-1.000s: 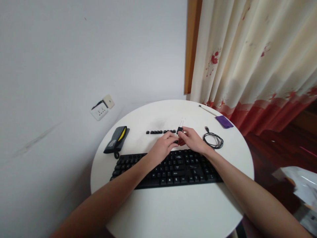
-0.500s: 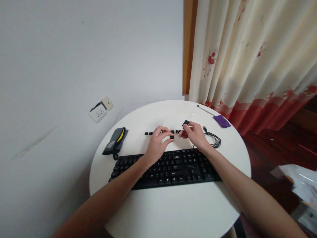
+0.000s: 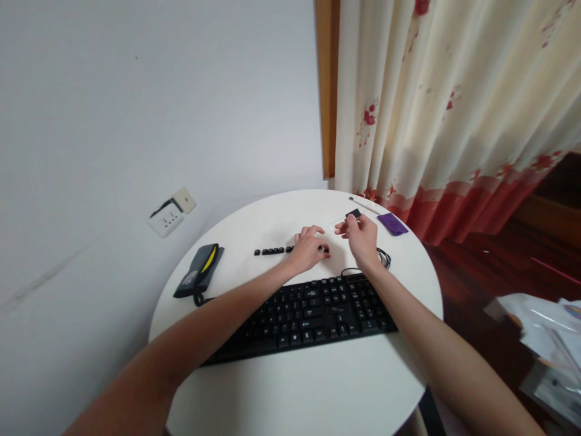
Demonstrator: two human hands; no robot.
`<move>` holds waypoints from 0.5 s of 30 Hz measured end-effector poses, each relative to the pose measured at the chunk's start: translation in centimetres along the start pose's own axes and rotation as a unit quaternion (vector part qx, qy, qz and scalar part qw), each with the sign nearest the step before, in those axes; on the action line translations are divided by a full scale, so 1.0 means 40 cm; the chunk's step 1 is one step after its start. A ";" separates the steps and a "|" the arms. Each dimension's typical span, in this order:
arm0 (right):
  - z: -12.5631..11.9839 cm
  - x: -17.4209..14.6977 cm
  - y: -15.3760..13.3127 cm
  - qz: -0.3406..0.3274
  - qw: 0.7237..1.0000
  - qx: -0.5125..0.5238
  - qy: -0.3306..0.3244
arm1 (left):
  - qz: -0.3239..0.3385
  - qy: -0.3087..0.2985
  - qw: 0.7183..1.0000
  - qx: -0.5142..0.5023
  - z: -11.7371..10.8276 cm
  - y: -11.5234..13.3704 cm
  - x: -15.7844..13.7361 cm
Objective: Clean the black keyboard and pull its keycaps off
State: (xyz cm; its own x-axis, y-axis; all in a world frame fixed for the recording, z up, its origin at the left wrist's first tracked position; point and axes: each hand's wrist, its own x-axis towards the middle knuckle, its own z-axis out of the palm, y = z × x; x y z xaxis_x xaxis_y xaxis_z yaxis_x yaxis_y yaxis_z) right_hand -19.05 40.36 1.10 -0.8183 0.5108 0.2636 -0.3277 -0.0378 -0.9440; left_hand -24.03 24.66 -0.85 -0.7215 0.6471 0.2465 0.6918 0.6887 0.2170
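Note:
My left hand (image 3: 310, 251) is over the white table, behind the keyboard. Its thumb and index finger are closed about a small black keycap (image 3: 324, 249), partly hidden by the fingers; the other fingers stretch forward. To its left runs a row of several black keycaps (image 3: 273, 251), and the hand hides part of that row. Raised a little to the right, my right hand (image 3: 361, 237) grips a keycap puller with a black handle (image 3: 353, 213) and thin, light wire ends. In front of both hands lies the black keyboard (image 3: 313, 312), partly covered by my left forearm.
A grey pouch with a yellow strip (image 3: 200, 271) lies at the table's left. At the back right are a thin brush (image 3: 363, 204) and a purple cloth (image 3: 393, 224). A coiled black cable (image 3: 384, 259) rests beside my right wrist. Wall and curtain border the round table (image 3: 290, 387).
My left hand has moved with the keycap toward the right end of the row and turned palm down. My right hand has drawn away to the right with the puller. The view has shifted slightly.

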 end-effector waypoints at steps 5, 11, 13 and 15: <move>0.003 0.002 0.007 -0.010 1.000 -0.009 -0.012 | -0.006 -0.001 1.000 0.011 0.037 -0.033 0.054; 0.005 0.005 0.015 -0.021 0.999 -0.014 -0.020 | -0.040 -0.021 0.999 0.001 0.036 -0.053 0.062; 0.005 0.005 0.014 -0.020 1.000 -0.009 -0.023 | -0.056 -0.030 0.998 -0.005 0.037 -0.056 0.062; 0.005 0.004 0.013 -0.018 1.000 -0.006 -0.023 | -0.066 -0.034 0.997 -0.009 0.037 -0.059 0.061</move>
State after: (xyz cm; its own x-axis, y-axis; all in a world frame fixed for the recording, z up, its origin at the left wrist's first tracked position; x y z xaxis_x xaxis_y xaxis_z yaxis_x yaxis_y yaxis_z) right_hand -19.47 40.25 0.68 -0.8271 0.4709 0.3067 -0.3523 -0.0094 -0.9358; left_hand -27.46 25.10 -2.15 -0.8066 0.5717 0.1500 0.5901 0.7644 0.2597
